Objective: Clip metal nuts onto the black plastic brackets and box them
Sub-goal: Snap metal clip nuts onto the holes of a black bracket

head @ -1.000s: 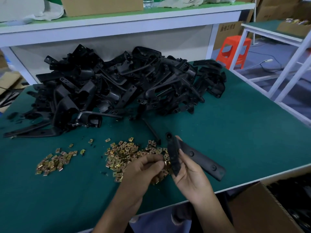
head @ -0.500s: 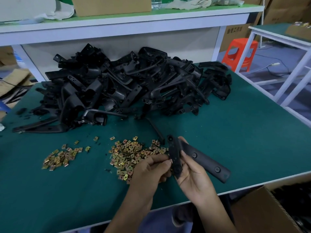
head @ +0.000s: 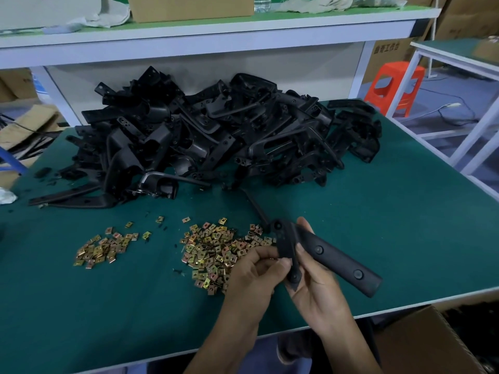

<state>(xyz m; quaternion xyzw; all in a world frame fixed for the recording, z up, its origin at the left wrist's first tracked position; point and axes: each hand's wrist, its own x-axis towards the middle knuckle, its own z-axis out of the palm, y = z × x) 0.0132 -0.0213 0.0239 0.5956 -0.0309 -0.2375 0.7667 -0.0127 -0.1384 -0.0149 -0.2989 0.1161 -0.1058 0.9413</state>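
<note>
Both hands, left (head: pixel 251 276) and right (head: pixel 316 290), grip a black bracket (head: pixel 337 259) beside nuts (head: pixel 213 249).

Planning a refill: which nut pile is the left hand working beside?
The larger pile, mid-table beside the left hand; the smaller pile lies apart, further left.

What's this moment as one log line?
right hand: holds black bracket | left hand: fingers pinch bracket edge, nut not visible | metal nuts: piled on table

left hand (head: pixel 253 276) bare | right hand (head: pixel 316 290) bare | forearms (head: pixel 229 333) uncovered | blue-grey garment (head: pixel 270 357) at lap
</note>
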